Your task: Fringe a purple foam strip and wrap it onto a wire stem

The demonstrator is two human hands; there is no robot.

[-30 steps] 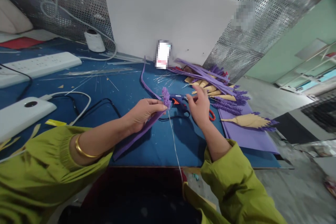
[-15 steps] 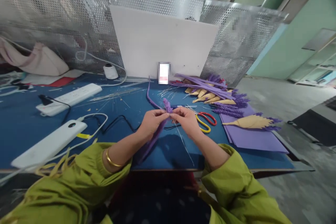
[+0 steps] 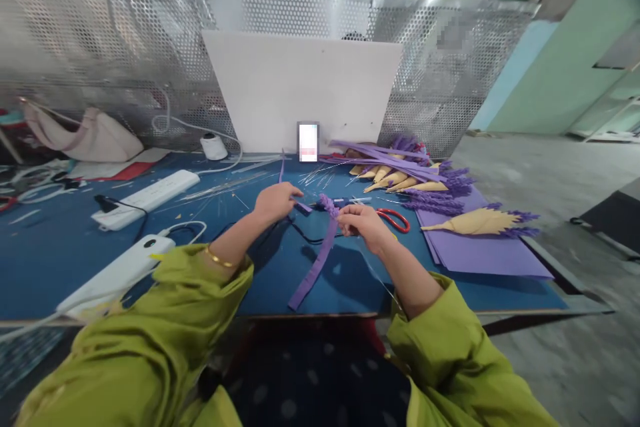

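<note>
My right hand (image 3: 363,223) pinches a small purple paper flower sprig (image 3: 328,204) at its base, fingers closed. A long purple strip (image 3: 316,271) trails from the sprig toward the table's front edge. From under that hand a thin wire (image 3: 376,271) runs down to the right. My left hand (image 3: 277,203) is apart from the sprig, its fingers stretched out over another purple strip (image 3: 303,207) lying on the table; whether it touches that strip I cannot tell. Behind the sprig lies a dark blue tool (image 3: 342,202), partly hidden. Red-handled scissors (image 3: 395,220) lie beyond my right hand.
Wrapped tan-and-purple flower stems (image 3: 395,180) are piled at the right. One wrapped bunch (image 3: 475,221) lies on purple sheets (image 3: 505,259). At left are a power strip (image 3: 150,199), a white power bank (image 3: 117,273) and cords. A lit phone (image 3: 308,141) leans on a white board (image 3: 305,87).
My left hand has let go of the sprig and moved up and left to the other strip. My right hand keeps the sprig, shifted slightly right. The view has turned a little.
</note>
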